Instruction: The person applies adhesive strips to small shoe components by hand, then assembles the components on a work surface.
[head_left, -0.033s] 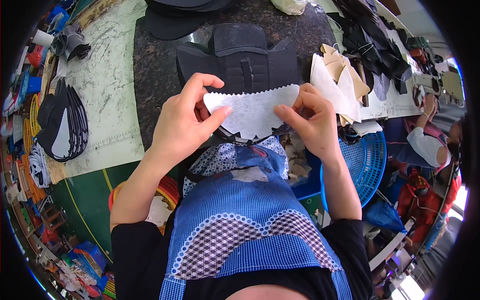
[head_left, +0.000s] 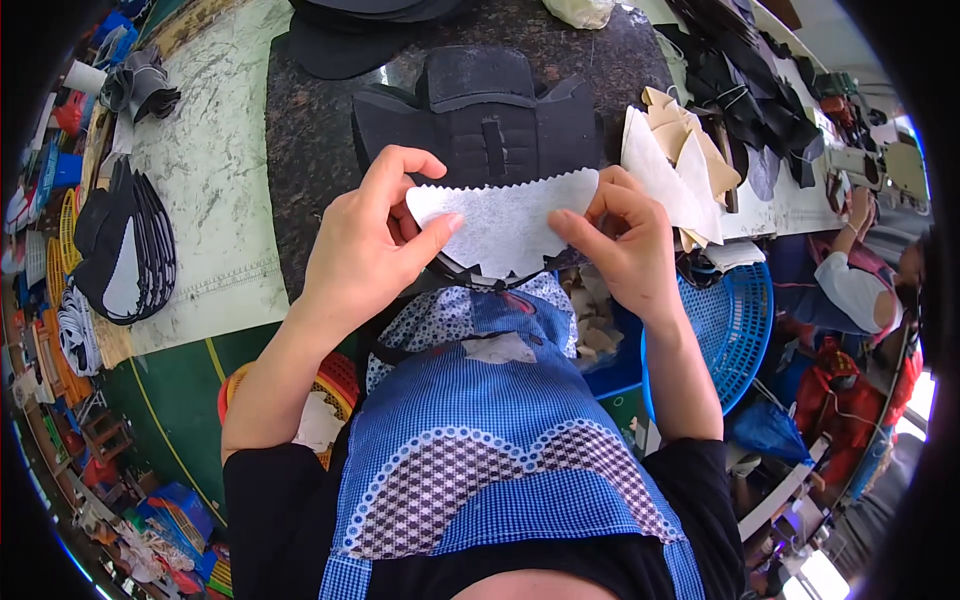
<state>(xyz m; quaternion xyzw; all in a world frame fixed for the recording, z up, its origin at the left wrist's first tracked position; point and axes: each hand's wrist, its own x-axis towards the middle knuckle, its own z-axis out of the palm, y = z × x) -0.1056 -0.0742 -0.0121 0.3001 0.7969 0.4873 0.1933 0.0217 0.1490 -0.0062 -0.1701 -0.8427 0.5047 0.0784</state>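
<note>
A pale, half-moon fabric piece point(head_left: 505, 225) with a zigzag-cut far edge is stretched between my hands, its light face up. My left hand point(head_left: 385, 225) pinches its left end, thumb on top and index finger raised. On the other end, my right hand point(head_left: 625, 225) grips with the thumb on top and the fingers behind. Dark notched edging shows along the piece's near side. Just beyond it lies a black shaped block point(head_left: 485, 105) with a raised middle and a narrow slot, its near part hidden by the fabric.
Under the block is a dark speckled board point(head_left: 310, 170) on a pale worktable point(head_left: 225, 200). White and beige pieces point(head_left: 680, 170) lie to the right, above a blue basket point(head_left: 740, 330). Black pieces point(head_left: 125, 245) are stacked at left. Another person point(head_left: 850, 280) sits at far right.
</note>
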